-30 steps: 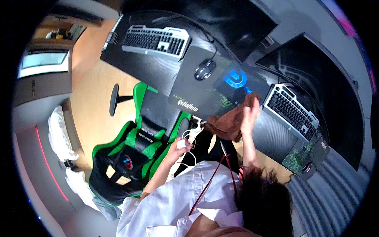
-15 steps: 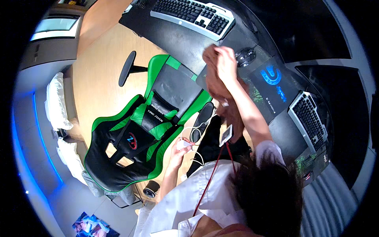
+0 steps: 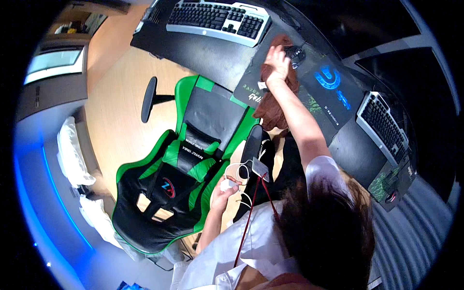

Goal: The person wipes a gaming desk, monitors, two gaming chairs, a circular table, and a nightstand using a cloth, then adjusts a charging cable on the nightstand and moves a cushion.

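My right hand [image 3: 276, 63] lies flat on a brown cloth [image 3: 271, 114], fingers stretched out and spread. The cloth is bunched under it on a dark printed desk mat [image 3: 309, 72], its lower end hanging over the desk's near edge. Just right of the fingertips is a black mouse [image 3: 296, 56]. Low on the left, beside the chair, my left hand [image 3: 222, 195] is closed round a white block-shaped charger [image 3: 228, 184]. A thin white cable [image 3: 234, 165] loops about that hand.
A green and black chair [image 3: 169, 186] stands to the left, its armrest [image 3: 251, 147] close to my left hand. One silver-framed keyboard [image 3: 217, 20] sits at the far desk end, another keyboard [image 3: 384, 126] at the right. A card on a red lanyard [image 3: 260, 169] hangs before me.
My right hand has lowered the cloth onto the mat beside the mouse, its fingers now spread. The left hand keeps its hold on the charger. The view has shifted a little.
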A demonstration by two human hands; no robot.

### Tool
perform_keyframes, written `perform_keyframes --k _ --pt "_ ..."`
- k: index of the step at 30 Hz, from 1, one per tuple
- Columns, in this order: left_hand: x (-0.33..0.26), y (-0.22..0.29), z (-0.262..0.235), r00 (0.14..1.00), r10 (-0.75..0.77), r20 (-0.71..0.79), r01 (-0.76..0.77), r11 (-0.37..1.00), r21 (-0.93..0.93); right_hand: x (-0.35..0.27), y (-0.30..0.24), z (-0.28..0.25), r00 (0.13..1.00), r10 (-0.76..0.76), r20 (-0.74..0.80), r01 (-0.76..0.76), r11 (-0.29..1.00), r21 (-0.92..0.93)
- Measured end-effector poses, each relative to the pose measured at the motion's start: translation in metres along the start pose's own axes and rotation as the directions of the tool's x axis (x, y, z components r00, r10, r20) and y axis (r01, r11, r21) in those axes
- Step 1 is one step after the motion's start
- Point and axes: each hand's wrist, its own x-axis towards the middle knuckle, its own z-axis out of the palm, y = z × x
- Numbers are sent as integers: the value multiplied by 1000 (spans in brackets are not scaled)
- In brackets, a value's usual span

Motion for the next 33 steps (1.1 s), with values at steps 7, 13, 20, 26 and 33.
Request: perform_keyframes --k 7,13,20,26,33 --pt "-5 4 3 999 -1 34 -1 999 49 -22 27 -24 934 -346 -92 349 820 454" --pt "-6 3 26 993 7 119 -13 999 53 -110 78 -34 958 -286 39 169 665 728" --pt "-22 -21 55 987 -14 159 -5 993 118 -265 259 -18 993 61 -104 91 195 977" --pt "-51 -51 84 981 6 193 -33 990 137 -410 381 49 791 567 232 -602 651 462" --pt "-86 -69 99 981 107 163 -140 970 201 -462 447 39 610 579 542 -617 -83 783"
